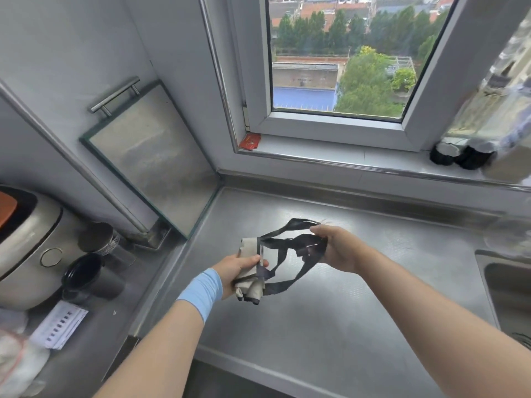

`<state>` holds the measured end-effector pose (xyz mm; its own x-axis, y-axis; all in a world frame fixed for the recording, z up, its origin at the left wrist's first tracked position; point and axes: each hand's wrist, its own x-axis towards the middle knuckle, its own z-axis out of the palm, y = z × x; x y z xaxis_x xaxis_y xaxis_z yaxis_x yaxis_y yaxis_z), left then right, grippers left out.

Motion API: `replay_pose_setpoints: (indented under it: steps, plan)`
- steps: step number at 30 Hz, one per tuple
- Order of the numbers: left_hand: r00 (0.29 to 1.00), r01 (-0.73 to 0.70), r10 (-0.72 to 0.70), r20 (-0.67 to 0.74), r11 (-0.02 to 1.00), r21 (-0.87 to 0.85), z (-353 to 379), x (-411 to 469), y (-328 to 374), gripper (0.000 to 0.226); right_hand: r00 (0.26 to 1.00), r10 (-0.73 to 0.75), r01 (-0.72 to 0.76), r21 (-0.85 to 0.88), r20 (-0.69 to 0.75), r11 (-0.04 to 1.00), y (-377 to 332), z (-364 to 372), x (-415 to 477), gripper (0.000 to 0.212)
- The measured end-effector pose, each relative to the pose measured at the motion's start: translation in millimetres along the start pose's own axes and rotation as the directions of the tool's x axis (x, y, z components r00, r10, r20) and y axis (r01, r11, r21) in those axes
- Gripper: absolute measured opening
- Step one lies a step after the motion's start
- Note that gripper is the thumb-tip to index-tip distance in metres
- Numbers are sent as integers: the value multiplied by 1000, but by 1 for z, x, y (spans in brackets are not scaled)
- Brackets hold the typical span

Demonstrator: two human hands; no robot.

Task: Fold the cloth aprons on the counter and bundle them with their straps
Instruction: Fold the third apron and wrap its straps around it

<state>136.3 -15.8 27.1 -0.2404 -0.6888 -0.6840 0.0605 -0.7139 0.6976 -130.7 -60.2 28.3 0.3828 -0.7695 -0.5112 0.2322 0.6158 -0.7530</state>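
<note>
A beige apron (250,248), folded into a small thick bundle, is held above the steel counter (330,326). My left hand (238,271) grips the bundle from the left, thumb across its front. Dark straps (290,245) run from the bundle in loose loops to the right, and one loop hangs down under the bundle. My right hand (336,248) holds the gathered strap ends, fingers curled round them. A light blue band sits on my left wrist.
A sink (505,285) is at the right edge. A rice cooker (26,242), a black cup (83,274) and a jar (100,239) stand at the left. A glass-framed board (152,156) leans in the corner. Two dark jars (457,156) sit on the windowsill.
</note>
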Motion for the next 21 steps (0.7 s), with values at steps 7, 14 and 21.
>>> replay_pose_setpoints:
  steps: [7,14,21]
  plan:
    - [991,76,-79,-104,997,-33,13,36,-36,25,921,32,-140,-254,-387,957,33,-23,11,10]
    - [889,152,43,-456,911,382,24,67,-61,58,795,-91,-191,-390,-600,901,61,-40,27,34]
    - [796,276,252,-550,657,701,42,75,-62,65,785,-205,-347,-689,-585,636,68,-39,35,20]
